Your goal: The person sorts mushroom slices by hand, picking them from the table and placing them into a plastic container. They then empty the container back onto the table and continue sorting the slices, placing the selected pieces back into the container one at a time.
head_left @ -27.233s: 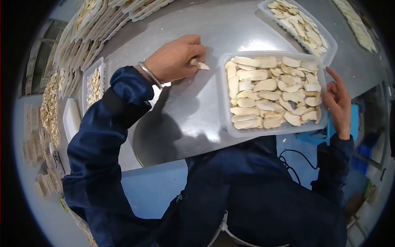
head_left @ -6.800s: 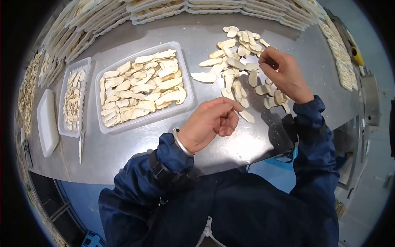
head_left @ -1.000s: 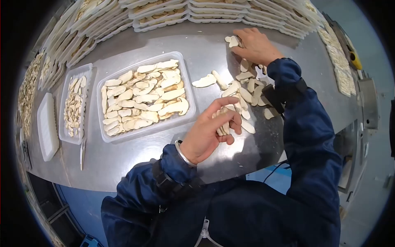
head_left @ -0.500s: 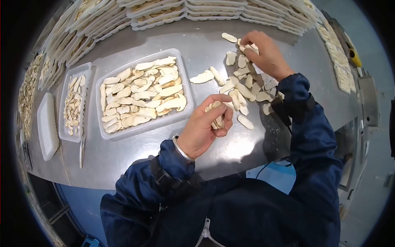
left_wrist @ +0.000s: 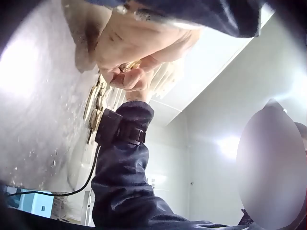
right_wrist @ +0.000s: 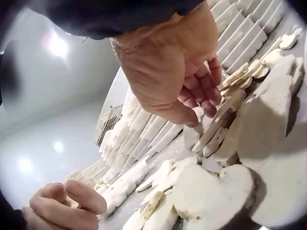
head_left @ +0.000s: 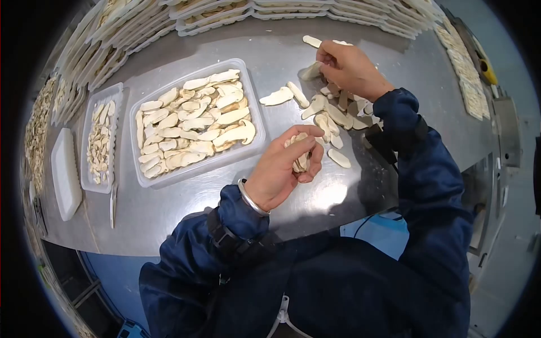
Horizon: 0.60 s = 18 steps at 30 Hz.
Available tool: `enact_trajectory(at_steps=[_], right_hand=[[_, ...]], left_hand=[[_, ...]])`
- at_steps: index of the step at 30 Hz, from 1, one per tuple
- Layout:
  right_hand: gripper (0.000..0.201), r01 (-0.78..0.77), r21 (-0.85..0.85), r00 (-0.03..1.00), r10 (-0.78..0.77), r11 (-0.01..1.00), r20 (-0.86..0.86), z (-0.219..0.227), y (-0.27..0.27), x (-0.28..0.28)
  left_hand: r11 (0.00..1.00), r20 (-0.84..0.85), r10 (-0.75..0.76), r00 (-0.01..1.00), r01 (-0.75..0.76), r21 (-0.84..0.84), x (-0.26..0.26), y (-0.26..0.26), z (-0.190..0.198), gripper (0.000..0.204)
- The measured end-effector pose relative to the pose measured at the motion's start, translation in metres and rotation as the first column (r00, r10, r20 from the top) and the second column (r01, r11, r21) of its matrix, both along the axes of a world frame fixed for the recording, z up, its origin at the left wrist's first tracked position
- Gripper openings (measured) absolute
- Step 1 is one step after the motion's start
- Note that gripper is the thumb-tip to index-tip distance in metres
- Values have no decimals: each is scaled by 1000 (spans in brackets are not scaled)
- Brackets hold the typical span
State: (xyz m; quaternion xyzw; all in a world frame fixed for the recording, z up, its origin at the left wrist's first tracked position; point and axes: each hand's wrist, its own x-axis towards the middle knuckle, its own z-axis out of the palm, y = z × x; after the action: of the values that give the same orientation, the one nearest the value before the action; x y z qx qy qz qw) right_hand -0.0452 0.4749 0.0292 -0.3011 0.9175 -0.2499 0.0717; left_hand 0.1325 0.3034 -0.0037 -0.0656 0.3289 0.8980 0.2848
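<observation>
My left hand [head_left: 279, 169] holds a small bundle of mushroom slices [head_left: 301, 161] in its curled fingers, above the near part of the metal table. In the left wrist view the same hand [left_wrist: 139, 40] mostly hides the bundle. At the far side of the loose pile, my right hand [head_left: 356, 72] pinches a pale mushroom slice [head_left: 310, 71], blurred in the head view. The right wrist view has the thumb and fingers of this hand [right_wrist: 163, 72] at that slice [right_wrist: 191, 135]. Loose slices [head_left: 338, 115] lie below and beside the right hand, overlapping one another.
A clear plastic tray [head_left: 260, 132] full of rows of mushroom slices stands left of my left hand. Farther left are a narrower tray [head_left: 119, 112] of small pieces, a knife [head_left: 113, 208] and a white lidlike block [head_left: 66, 174]. Stacked trays [head_left: 214, 19] line the back edge.
Since about seven seconds ago, the left hand has gained its bundle of slices and the loose pile has shrunk. Within the last second, the right hand has shifted slightly toward me and pinches a slice.
</observation>
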Motion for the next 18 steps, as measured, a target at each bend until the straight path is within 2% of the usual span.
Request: enact_trajectory(at_steps=[3,6,9,10,11,13,14,15,18], right_hand=[[10,1,-213,980,42,977,196,14,9,6],[10,-70,-338,944,172,938,282,31,22,19],[15,-237,-341,884,347,910,314,48,23,53],[15,-288,-332,871,390,898,301,49,23,62],[17,-239,-359,897,346,902,274,49,24,73],[20,-122,-228,990,136,966,44,32,38,67],[21,-48,-173,996,35,984,-83,26,47,66],[27,-33,-33,996,30,999,-83,25,53,69],[24,-153,106,960,174,982,-221,7,52,88]], left_hand=[[998,28,21,999,-19,-55,0,1,6,20],[1000,-53,7,999,-8,-26,-1,-1,-5,32],[995,65,2,998,-8,100,-2,3,7,44],[994,29,-35,999,31,106,-2,4,7,46],[991,-6,-71,997,71,112,-3,4,7,49],[993,-56,-94,994,98,70,0,6,8,47],[988,-107,-153,982,155,17,1,7,6,46],[977,-156,-215,964,212,-40,2,6,5,44],[888,-197,-457,868,431,-160,4,6,7,37]])
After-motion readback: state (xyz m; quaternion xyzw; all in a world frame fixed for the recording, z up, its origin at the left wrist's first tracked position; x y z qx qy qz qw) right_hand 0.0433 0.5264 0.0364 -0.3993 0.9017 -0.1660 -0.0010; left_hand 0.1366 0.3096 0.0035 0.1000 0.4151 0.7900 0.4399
